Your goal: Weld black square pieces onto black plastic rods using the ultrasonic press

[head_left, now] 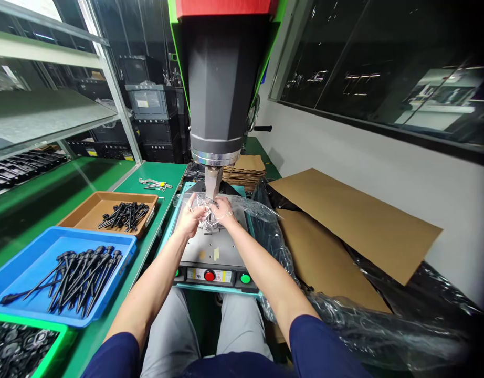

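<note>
Well, biggest 1st: green desk (pixel 124 294) to my L, smooth & flat; dead ahead, the machine (pixel 218 89), matte dark grey w/ faceted sides, tapering down to a shiny metal collar. To my R, cardboard sheets (pixel 356 215), brown, plain, straight-edged, 1 overlapping another, w/ wrinkled glossy plastic sheeting (pixel 273 241) bunched alongside.

On the desk, blue tray (pixel 33 257), shallow plastic, rounded corners, holding slim black rods (pixel 80 278) w/ knobby ends. Behind it, brown tray (pixel 90 207), same sort of shape, w/ shorter black pcs (pixel 126 215) heaped up. Nearest me, bright green bin (pixel 64 336), only partly in view, full of small dark parts.

In front of me, grey base plate (pixel 198 247), flat, a few small holes. Over it, right under the machine's blocky metal tip (pixel 213 181), clear film (pixel 261 207): thin, crinkly, catching the light, a loose flap trailing R. Fingers of my L hand (pixel 190 219) pinch its crumpled part vs the thumb; those of my R hand (pixel 225 211) are curled onto it too, close by. Small dark bit btwn them, can't tell what.

Smallest: round red button (pixel 209 275), round green button (pixel 245 277), yellowish tape scrap (pixel 216 254).
</note>
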{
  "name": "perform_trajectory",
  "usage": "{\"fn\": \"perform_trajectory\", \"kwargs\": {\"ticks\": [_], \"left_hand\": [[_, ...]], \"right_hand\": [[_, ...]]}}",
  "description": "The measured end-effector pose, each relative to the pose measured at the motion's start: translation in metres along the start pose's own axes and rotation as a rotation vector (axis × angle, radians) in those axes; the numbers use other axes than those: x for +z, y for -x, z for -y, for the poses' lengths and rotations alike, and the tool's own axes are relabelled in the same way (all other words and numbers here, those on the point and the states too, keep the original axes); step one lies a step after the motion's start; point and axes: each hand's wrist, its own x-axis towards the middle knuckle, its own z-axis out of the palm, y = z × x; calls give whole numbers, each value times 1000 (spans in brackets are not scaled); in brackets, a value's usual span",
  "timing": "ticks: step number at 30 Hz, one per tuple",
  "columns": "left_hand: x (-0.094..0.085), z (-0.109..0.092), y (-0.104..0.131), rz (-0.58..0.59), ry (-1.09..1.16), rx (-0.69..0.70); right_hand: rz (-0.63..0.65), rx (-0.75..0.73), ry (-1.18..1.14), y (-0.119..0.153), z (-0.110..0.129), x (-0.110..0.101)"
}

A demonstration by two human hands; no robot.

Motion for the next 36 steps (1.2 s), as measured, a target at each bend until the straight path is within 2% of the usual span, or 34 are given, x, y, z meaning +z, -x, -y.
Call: {"fn": "perform_trajectory", "kwargs": {"ticks": [4, 7, 9, 11, 15, 17, 19, 21, 23, 25, 27, 29, 31, 36], "left_hand": [[-4, 1, -6, -5, -10, 13], [-8, 4, -5, 9, -25, 20], [-11, 8, -3, 10, -45, 15], [-15, 12, 0, -12, -66, 6], [-26, 23, 6, -81, -119, -33], [-34, 28, 11, -143, -174, -71], [-43, 34, 22, -276, -257, -68], [-50, 40, 41, -453, -375, 33], [-53, 45, 68, -513, -486, 186], [-50, 50, 99, -372, -542, 268], [-44, 52, 126, -148, -548, 256], [-37, 53, 143, -5, -556, 225], [-35, 53, 150, 53, -598, 218], [-41, 50, 152, 94, -743, 215]], "right_hand": [[5, -34, -10, -10, 4, -6], [-26, -82, -44, 2, 9, -16], [-37, -97, -104, 21, 11, -23], [-10, -48, -181, 50, 12, -29], [154, 130, -375, 116, 18, -43], [216, 158, -459, 141, 26, -53], [223, 125, -480, 155, 37, -63], [192, 50, -450, 160, 48, -73], [164, -24, -415, 161, 59, -79], [156, -58, -412, 161, 66, -81], [159, -43, -451, 161, 70, -77], [158, 6, -528, 163, 72, -71], [155, 68, -629, 165, 72, -63], [137, 232, -858, 160, 78, -52]]}}
